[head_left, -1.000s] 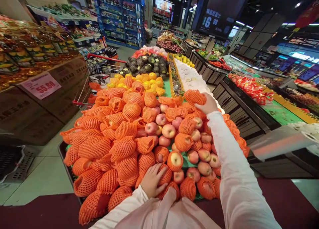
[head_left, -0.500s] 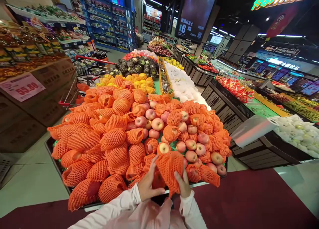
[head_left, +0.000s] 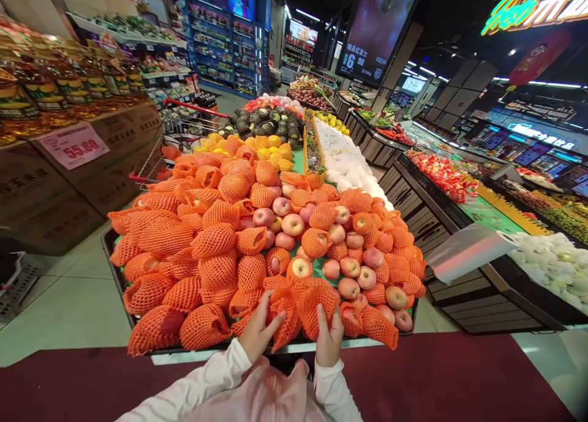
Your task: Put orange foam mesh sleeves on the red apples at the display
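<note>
At the front of the fruit pile (head_left: 218,241): orange net (head_left: 316,296), between two hands.
Left hand (head_left: 257,331): pinching its left side.
Right hand (head_left: 329,337): gripping its right side.
Net step: two-handed handling, it seems; next calls for soft fingers.

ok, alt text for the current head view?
Left hand and right hand hold orange netting at the near edge of piled apples, many netted too. Yellow fruit and dark fruit lie beyond, a shopping cart at left.
</note>
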`<act>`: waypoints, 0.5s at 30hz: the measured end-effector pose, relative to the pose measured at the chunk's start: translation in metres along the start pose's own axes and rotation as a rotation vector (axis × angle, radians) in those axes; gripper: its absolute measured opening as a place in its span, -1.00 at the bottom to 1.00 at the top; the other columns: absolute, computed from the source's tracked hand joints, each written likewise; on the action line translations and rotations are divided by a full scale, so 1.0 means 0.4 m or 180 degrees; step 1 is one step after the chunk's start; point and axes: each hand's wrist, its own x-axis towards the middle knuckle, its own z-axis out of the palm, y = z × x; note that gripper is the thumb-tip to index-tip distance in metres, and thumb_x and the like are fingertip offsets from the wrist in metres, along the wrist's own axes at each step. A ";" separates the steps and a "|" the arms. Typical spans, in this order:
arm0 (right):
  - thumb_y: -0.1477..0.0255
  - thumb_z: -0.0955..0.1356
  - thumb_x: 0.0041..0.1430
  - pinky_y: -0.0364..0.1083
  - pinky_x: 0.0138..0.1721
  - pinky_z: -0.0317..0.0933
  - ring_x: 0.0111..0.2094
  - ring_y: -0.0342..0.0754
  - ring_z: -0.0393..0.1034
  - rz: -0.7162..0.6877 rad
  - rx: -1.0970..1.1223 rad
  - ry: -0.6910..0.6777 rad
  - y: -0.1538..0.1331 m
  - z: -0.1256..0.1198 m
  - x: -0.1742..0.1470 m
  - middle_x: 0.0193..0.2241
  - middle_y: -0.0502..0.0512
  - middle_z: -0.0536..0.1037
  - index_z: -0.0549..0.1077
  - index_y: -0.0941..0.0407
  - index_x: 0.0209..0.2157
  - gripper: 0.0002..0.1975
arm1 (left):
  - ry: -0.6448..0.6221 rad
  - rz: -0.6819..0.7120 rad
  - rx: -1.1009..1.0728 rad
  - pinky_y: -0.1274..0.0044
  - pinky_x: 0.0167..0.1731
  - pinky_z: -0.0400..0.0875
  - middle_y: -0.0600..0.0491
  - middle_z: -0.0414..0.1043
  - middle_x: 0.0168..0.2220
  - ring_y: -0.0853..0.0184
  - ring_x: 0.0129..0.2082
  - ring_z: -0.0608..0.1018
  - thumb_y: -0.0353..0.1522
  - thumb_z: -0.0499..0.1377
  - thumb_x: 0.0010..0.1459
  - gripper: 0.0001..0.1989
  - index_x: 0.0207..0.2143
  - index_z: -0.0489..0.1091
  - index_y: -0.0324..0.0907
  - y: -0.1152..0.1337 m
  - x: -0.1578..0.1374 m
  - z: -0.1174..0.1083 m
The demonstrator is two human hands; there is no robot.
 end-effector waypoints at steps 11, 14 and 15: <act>0.38 0.37 0.09 0.06 0.09 0.26 0.03 0.08 0.39 -0.0611 -0.0446 -0.0953 -0.010 -0.137 0.071 -0.03 0.17 0.51 0.42 0.08 -0.03 -0.63 | 0.1372 0.1004 0.2384 0.22 0.07 0.34 -0.25 0.11 0.16 0.00 0.16 0.32 -0.35 0.06 0.20 -0.60 0.09 0.26 -0.21 0.076 0.225 -0.055; 0.35 0.42 0.04 -0.02 -0.10 0.33 -0.22 0.00 0.44 -0.0673 -0.0790 -0.0794 -0.010 -0.211 0.113 -0.30 0.07 0.52 0.44 0.10 -0.25 -0.79 | 0.1248 0.0850 0.2896 0.21 0.07 0.32 -0.28 0.09 0.20 -0.03 0.15 0.33 -0.41 0.03 0.19 -0.57 0.13 0.27 -0.22 0.078 0.279 -0.008; 0.33 0.43 0.03 -0.05 -0.18 0.34 -0.29 -0.02 0.42 -0.0661 -0.0821 -0.0756 -0.009 -0.242 0.131 -0.36 0.05 0.50 0.42 0.10 -0.29 -0.79 | 0.1175 0.0731 0.3027 0.19 0.05 0.32 -0.30 0.09 0.21 -0.05 0.12 0.34 -0.40 0.04 0.19 -0.56 0.14 0.27 -0.22 0.073 0.295 0.010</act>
